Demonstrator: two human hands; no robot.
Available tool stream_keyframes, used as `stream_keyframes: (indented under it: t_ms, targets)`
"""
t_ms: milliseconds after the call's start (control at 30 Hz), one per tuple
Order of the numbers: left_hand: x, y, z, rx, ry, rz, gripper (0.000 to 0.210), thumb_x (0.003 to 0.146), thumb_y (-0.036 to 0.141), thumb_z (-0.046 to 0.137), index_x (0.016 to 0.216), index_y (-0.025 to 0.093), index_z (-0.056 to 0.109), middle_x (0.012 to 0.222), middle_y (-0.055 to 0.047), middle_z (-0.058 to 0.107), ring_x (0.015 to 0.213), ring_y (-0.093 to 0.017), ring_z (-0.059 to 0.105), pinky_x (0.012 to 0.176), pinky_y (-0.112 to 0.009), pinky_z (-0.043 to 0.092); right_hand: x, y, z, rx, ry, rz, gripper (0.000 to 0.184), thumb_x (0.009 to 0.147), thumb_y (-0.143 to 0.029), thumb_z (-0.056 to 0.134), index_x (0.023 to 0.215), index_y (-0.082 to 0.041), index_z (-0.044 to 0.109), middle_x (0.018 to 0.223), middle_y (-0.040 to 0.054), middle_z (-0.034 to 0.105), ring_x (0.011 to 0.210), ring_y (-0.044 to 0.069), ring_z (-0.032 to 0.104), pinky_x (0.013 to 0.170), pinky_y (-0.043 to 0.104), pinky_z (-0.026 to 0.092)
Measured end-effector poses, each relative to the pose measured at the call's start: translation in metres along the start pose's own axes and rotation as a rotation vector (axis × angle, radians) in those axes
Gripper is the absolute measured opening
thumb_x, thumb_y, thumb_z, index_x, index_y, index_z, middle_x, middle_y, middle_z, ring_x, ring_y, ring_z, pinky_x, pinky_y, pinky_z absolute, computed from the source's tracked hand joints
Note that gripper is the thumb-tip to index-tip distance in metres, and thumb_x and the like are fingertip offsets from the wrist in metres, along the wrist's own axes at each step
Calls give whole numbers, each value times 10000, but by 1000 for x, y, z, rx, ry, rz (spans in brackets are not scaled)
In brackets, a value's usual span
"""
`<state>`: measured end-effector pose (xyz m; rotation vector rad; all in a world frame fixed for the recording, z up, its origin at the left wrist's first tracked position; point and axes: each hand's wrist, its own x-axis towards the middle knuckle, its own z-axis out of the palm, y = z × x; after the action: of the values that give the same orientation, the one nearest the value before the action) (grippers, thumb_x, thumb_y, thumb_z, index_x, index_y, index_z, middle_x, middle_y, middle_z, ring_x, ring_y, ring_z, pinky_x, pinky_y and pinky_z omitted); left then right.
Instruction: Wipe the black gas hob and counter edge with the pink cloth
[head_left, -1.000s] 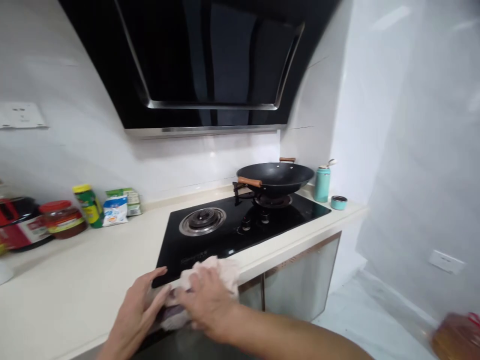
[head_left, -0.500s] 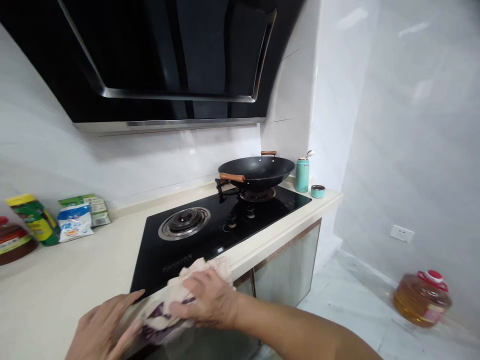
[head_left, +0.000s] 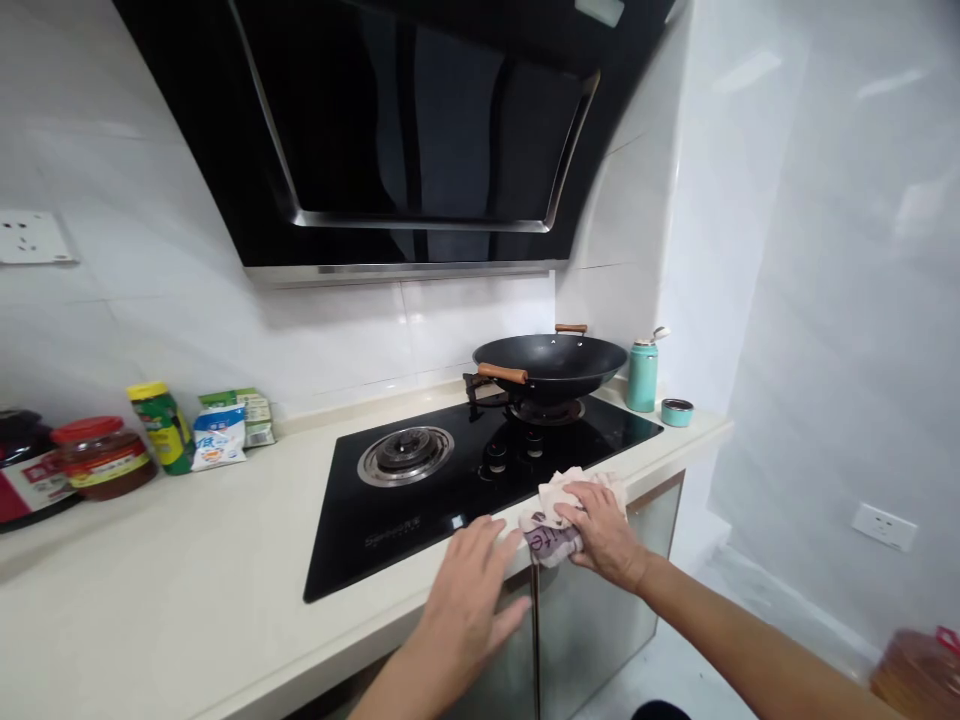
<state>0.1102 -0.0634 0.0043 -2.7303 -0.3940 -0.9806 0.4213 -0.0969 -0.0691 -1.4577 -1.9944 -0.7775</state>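
Observation:
My right hand (head_left: pixel 604 532) is closed on a crumpled cream cloth (head_left: pixel 559 520) with purple lettering. It presses the cloth against the front edge of the pale countertop (head_left: pixel 247 540), just in front of the black gas hob (head_left: pixel 375 530). To the left, my left hand (head_left: pixel 472 590) is open with its fingers spread and holds nothing. Its fingertips are by the counter's front edge, a short way from the cloth. A black wok (head_left: pixel 551 362) with wooden handles sits on the hob's right burner. The left burner (head_left: pixel 406 456) is bare.
Jars and a green shaker (head_left: pixel 161 430) stand at the left with small packets (head_left: pixel 220 436). Right of the hob are a turquoise bottle (head_left: pixel 643 378) and its small cup (head_left: pixel 676 412). A black range hood (head_left: pixel 450 140) overhangs. An oil jug (head_left: pixel 919 675) is on the floor.
My right hand has moved the cloth rightward along the counter's front edge. My left hand has moved right from near the hob's left front corner. The view has shifted left.

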Motion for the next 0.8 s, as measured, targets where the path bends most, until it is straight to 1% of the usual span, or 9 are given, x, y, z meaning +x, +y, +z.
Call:
stream_keyframes:
  t_ms: [200,300,400,467,567,633,700,733,800]
  targets:
    - [38,32,43,29,-87,-16,899,802,354,787,1565,280,318,1589,-191,394,1405,-412,454,1061,-606,475,12,-29,6,23,25,85,699,650,-376,850,1257,-175,569,1274,165,549,1189,352,463,998,540,368]
    - [34,24,56,129,-218,-66,965,734,239,820,1563,287,327,1548,-189,460,1344,-393,523,1026,-558,496,24,-60,9,60,-39,142,781,654,-391,859,1337,-185,542,1292,154,563,1203,345,469,1037,542,359]
    - [16,3,58,240,-320,-194,995,682,173,829,1555,246,359,1444,-191,571,1255,-351,593,998,-482,498,41,-95,7,90,-168,142,829,666,-436,869,1379,-188,527,1319,160,577,1195,335,496,1064,538,368]
    - [1,-10,52,281,-343,-281,1014,652,225,858,1548,212,382,1399,-183,607,1215,-338,609,979,-449,493,55,-109,-5,100,-253,60,860,680,-471,861,1400,-156,513,1343,180,573,1215,338,501,1097,541,360]
    - [-15,-20,38,331,-332,-341,995,638,252,868,1526,197,421,1366,-152,633,1208,-326,602,980,-431,464,88,-106,-39,151,-399,-145,901,710,-528,829,1438,-122,487,1377,200,556,1260,352,500,1093,522,392]
    - [-16,-20,32,348,-333,-339,877,677,222,838,1479,199,484,1338,-134,649,1211,-312,597,980,-417,446,120,-96,-67,217,-562,-299,737,767,-572,776,1358,-174,582,1319,163,610,1199,327,562,993,472,475]
    - [-12,-18,28,364,-357,-343,722,717,198,800,1401,202,567,1311,-129,658,1187,-309,605,947,-411,445,153,-90,-90,274,-721,-382,439,867,-533,697,1186,-231,690,1058,61,710,971,236,649,874,403,518]
    - [-9,-16,28,376,-366,-345,662,736,188,777,1372,203,593,1314,-133,654,1186,-315,605,931,-416,445,166,-90,-97,292,-658,-369,337,916,-476,653,1117,-211,708,970,35,714,914,203,651,864,384,517]
    - [-5,-15,28,403,-369,-347,606,759,165,736,1350,199,612,1341,-145,639,1202,-334,595,929,-441,440,183,-95,-105,317,-506,-334,322,973,-425,598,1185,-193,666,1055,27,704,976,179,637,880,386,519]
